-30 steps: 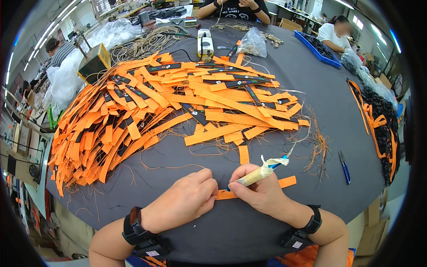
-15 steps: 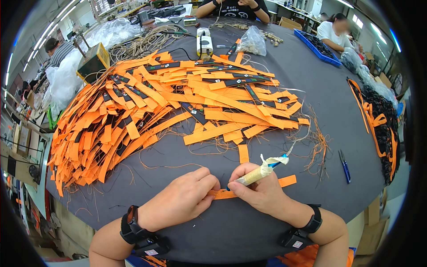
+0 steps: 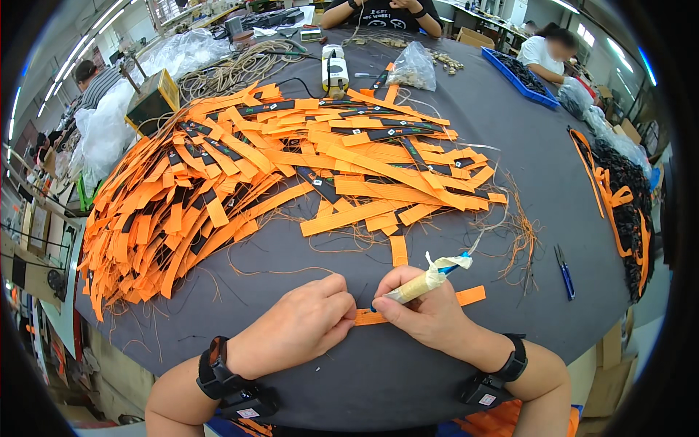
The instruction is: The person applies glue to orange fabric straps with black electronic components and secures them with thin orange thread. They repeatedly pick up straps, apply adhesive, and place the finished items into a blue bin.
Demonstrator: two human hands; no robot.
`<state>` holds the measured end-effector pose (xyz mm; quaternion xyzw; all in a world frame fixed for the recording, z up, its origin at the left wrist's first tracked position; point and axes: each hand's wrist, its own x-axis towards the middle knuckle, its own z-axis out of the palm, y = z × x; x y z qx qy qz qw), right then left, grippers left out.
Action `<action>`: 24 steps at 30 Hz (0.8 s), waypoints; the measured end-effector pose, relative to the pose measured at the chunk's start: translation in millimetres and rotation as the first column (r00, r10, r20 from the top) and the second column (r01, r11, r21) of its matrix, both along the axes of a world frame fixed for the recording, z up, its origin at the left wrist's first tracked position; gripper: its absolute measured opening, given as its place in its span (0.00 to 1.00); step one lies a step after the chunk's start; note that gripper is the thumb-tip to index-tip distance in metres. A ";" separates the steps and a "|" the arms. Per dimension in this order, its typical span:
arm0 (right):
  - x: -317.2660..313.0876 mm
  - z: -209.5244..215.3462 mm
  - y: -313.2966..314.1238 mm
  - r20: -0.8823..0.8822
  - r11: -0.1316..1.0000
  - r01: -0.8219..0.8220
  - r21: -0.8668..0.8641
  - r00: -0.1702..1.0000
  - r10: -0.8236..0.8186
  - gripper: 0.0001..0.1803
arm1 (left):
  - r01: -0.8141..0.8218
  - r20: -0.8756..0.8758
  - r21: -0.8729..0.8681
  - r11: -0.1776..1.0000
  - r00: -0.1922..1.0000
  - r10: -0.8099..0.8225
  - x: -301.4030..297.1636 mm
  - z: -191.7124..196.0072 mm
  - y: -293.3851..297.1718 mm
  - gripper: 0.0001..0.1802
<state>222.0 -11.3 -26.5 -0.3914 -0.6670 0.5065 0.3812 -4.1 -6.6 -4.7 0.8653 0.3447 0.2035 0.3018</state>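
Note:
A short orange webbing strap (image 3: 370, 317) lies flat at the near middle of the table, a second stretch of it showing past my right hand. My left hand (image 3: 309, 317) is closed at the strap's left end, thumb and fingers bent together over it; the fingertips are partly hidden. My right hand (image 3: 426, 309) grips a pen-shaped tool (image 3: 415, 288), wrapped in cream tape, with a blue part at its back end and a thin wire trailing away. The tool's tip points down at the strap, close to my left fingers.
A big heap of orange straps with black labelled sections (image 3: 218, 182) covers the table's left and middle. Blue-handled tweezers (image 3: 564, 273) lie at right. Farther off are a white power strip (image 3: 335, 71), a bag of small pieces (image 3: 413, 67), a blue tray (image 3: 518, 76) and other people.
My left fingers have shifted slightly and curled closer together at the strap's left end. My right hand and the pen-shaped tool stay nearly in place.

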 end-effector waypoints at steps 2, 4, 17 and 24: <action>-0.6 0.5 -0.2 -0.002 1.000 0.004 -0.009 1.000 -0.004 0.08 | -0.005 0.005 0.007 1.000 1.000 0.005 0.0 -1.1 -0.4 0.05; -0.8 0.5 -0.6 -0.008 1.000 0.015 -0.012 1.000 -0.015 0.08 | -0.003 0.001 0.008 1.000 1.000 0.003 0.0 -1.5 0.1 0.05; -0.3 -0.6 0.5 0.015 1.000 0.015 0.021 1.000 -0.015 0.08 | 0.019 0.039 -0.053 0.998 0.999 -0.017 -3.0 3.0 2.0 0.05; -1.1 -1.8 -1.0 -0.076 0.996 0.037 -0.080 0.996 -0.043 0.07 | -0.033 0.032 -0.050 0.998 0.999 0.035 1.6 4.3 -0.4 0.06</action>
